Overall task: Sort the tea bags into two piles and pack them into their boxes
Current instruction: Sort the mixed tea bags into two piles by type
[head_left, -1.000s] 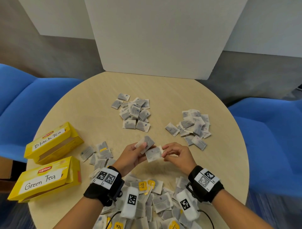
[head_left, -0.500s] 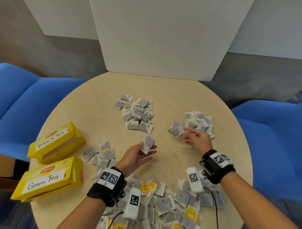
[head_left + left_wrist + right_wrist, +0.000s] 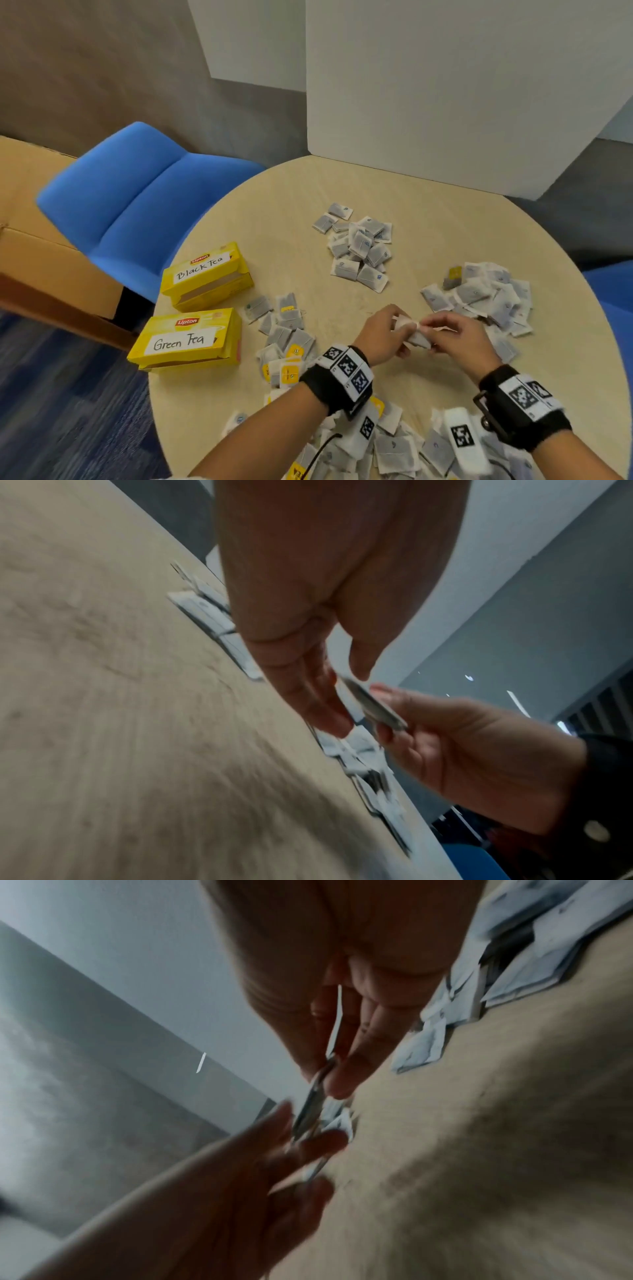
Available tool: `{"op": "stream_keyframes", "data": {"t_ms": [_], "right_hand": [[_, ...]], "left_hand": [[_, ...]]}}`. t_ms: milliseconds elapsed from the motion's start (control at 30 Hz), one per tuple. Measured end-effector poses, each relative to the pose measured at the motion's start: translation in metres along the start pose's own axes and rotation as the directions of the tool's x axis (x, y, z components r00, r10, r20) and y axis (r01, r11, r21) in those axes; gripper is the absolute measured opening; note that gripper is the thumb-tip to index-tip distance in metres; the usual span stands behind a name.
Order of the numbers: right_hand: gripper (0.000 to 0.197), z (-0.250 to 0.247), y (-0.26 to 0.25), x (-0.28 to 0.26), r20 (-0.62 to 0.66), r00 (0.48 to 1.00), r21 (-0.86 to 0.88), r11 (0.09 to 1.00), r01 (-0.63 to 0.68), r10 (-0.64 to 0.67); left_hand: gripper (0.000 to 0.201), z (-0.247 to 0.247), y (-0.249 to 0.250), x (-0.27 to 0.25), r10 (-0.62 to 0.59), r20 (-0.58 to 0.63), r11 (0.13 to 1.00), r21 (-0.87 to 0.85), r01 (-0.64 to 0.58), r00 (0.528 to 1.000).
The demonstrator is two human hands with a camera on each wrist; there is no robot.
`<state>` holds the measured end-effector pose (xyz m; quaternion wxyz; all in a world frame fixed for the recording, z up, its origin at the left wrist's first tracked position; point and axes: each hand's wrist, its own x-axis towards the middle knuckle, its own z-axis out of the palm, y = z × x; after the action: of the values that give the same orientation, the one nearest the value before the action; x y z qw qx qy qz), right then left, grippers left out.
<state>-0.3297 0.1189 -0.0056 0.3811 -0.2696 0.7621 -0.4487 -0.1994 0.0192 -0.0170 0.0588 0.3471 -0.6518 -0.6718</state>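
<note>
Above the middle of the round, pale wood-grain worktop (image 3: 281, 212), the left hand (image 3: 380, 334) and right hand (image 3: 460, 337) meet, each pinching a flat, papery tea bag (image 3: 412, 334) between curled fingers (image 3: 337, 1081). Two yellow cardboard boxes (image 3: 191, 337) sit at the left edge. Loose piles of square sachets (image 3: 359, 248) lie toward the far and right edges.

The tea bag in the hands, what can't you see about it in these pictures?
- Its kind: in the head view the left hand and right hand cover most of the tea bag, so no mark shows.
- Its face: both wrist views show it edge-on and blurred.
- How many: one bag or two together, too blurred to tell.
- Inside the Green Tea box: hidden by its lid in the head view.
</note>
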Motion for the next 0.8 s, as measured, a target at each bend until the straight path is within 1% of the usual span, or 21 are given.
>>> {"op": "stream_keyframes", "data": {"t_ms": [33,67,100,167,200,233,300,333,367,400,467,500,567,600,700,767,800], "right_hand": [[0.01,-0.006,0.001,0.007,-0.063,0.998,0.004,1.0,-0.001,0.001],[0.014,-0.014,0.006,0.017,-0.149,0.989,0.004,1.0,-0.01,0.011],[0.017,-0.023,0.009,0.026,-0.244,0.97,0.009,1.0,-0.02,0.022],[0.013,-0.045,0.012,0.041,-0.406,0.914,0.001,1.0,-0.019,0.017],[0.012,-0.055,0.014,0.047,-0.454,0.891,-0.009,1.0,-0.024,0.017],[0.016,-0.065,0.018,0.054,-0.478,0.878,-0.035,0.998,-0.053,0.03],[0.03,-0.077,0.021,0.059,-0.472,0.878,-0.092,0.986,-0.136,0.077],[0.033,-0.079,0.02,0.059,-0.46,0.885,-0.149,0.975,-0.163,0.077],[0.035,-0.079,0.02,0.058,-0.452,0.891,-0.227,0.96,-0.167,0.048],[0.039,-0.076,0.018,0.057,-0.447,0.894,-0.3,0.941,-0.158,0.008],[0.045,-0.067,0.015,0.049,-0.449,0.892,-0.369,0.922,-0.121,-0.062],[0.047,-0.061,0.014,0.046,-0.443,0.892,-0.38,0.92,-0.097,-0.089],[0.051,-0.05,0.014,0.039,-0.405,0.907,-0.39,0.919,-0.054,-0.118],[0.053,-0.043,0.014,0.035,-0.373,0.92,-0.398,0.917,-0.04,-0.122],[0.055,-0.023,0.009,0.022,-0.281,0.949,-0.417,0.909,0.011,-0.141],[0.055,-0.012,0.005,0.015,-0.239,0.953,-0.418,0.906,0.072,-0.186],[0.055,-0.007,0.002,0.012,-0.22,0.955,-0.41,0.907,0.095,-0.2]], "left_hand": [[0.017,-0.006,-0.002,0.0,-0.03,-0.03,0.999,0.014,0.03,0.999],[0.022,-0.016,-0.004,-0.002,-0.049,-0.083,0.995,0.079,0.056,0.995],[0.027,-0.031,-0.007,-0.004,-0.047,-0.154,0.981,0.181,0.075,0.987],[0.03,-0.068,-0.016,-0.01,-0.026,-0.322,0.923,0.356,0.147,0.946],[0.029,-0.088,-0.021,-0.015,-0.014,-0.393,0.879,0.434,0.199,0.919],[0.029,-0.106,-0.027,-0.02,-0.002,-0.448,0.817,0.515,0.26,0.894],[0.032,-0.135,-0.038,-0.034,-0.022,-0.513,0.697,0.608,0.381,0.858],[0.032,-0.143,-0.042,-0.041,-0.059,-0.522,0.67,0.612,0.421,0.851],[0.032,-0.148,-0.045,-0.049,-0.097,-0.512,0.664,0.606,0.439,0.854],[0.03,-0.149,-0.047,-0.056,-0.124,-0.484,0.667,0.605,0.434,0.866],[0.031,-0.144,-0.051,-0.069,-0.152,-0.377,0.676,0.635,0.374,0.914],[0.036,-0.141,-0.052,-0.075,-0.16,-0.312,0.671,0.661,0.335,0.936],[0.053,-0.133,-0.055,-0.082,-0.181,-0.218,0.611,0.739,0.283,0.959],[0.062,-0.131,-0.057,-0.084,-0.187,-0.199,0.571,0.775,0.271,0.962],[0.082,-0.125,-0.065,-0.085,-0.182,-0.204,0.471,0.84,0.268,0.962],[0.091,-0.122,-0.07,-0.083,-0.157,-0.209,0.45,0.855,0.258,0.965],[0.094,-0.123,-0.072,-0.082,-0.148,-0.209,0.463,0.849,0.254,0.967]]}}
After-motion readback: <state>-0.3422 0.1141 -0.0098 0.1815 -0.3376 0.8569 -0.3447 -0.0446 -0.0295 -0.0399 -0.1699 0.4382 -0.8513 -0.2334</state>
